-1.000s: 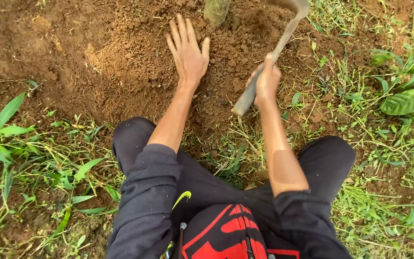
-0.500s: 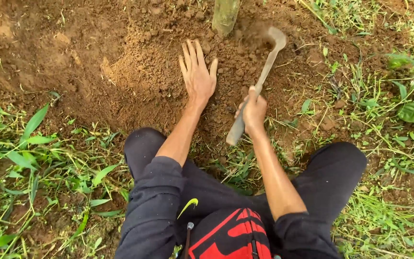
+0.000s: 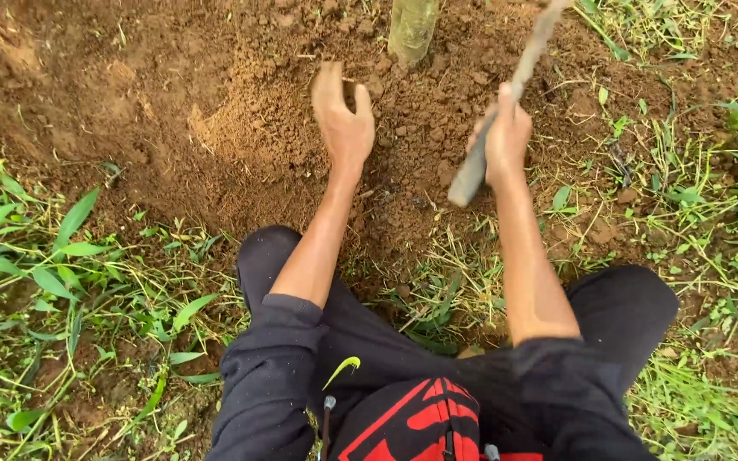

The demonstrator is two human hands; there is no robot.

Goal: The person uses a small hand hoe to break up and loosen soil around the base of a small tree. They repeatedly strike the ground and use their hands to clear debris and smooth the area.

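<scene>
Gripped in a closed fist by the right hand (image 3: 506, 137) is the wooden handle of a hand hoe (image 3: 506, 102), raised at a slant so that its blade is carried out of view past the top edge. Beyond the grip, loose brown soil (image 3: 241, 111) is spread around a pale green trunk (image 3: 412, 30). Left of the grip, the left hand (image 3: 343, 119) is curled into the crumbly earth, apparently scooping it; nothing solid is held.
</scene>
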